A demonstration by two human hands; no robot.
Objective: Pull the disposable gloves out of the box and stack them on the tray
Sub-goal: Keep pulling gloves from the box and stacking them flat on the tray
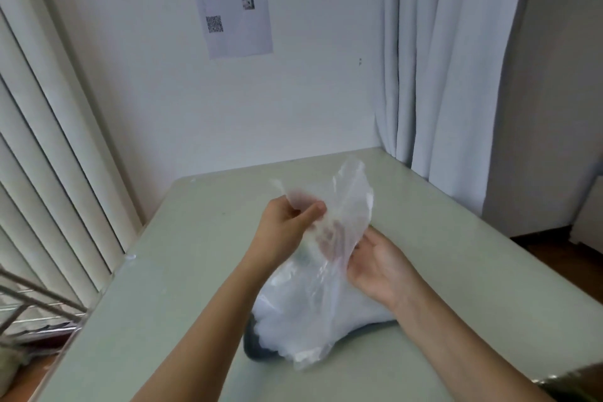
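I saw my left hand (287, 222) pinching the upper edge of a clear plastic glove (349, 202) between thumb and curled fingers, above the table (182, 254). My right hand (375, 266) lay palm up just right of it, with its fingers behind the film and blurred. Below both hands a pile of gloves (287, 307) sat on a dark tray (253, 344), of which only the rim showed. Beyond the hands a sheet with a QR code (228, 0) hung on the wall.

The pale green worktop (456, 271) runs back into a corner against the white wall (310, 108). Near its front edge sits a dark tray (254, 347), mostly hidden under a heap of clear plastic gloves (293, 312).
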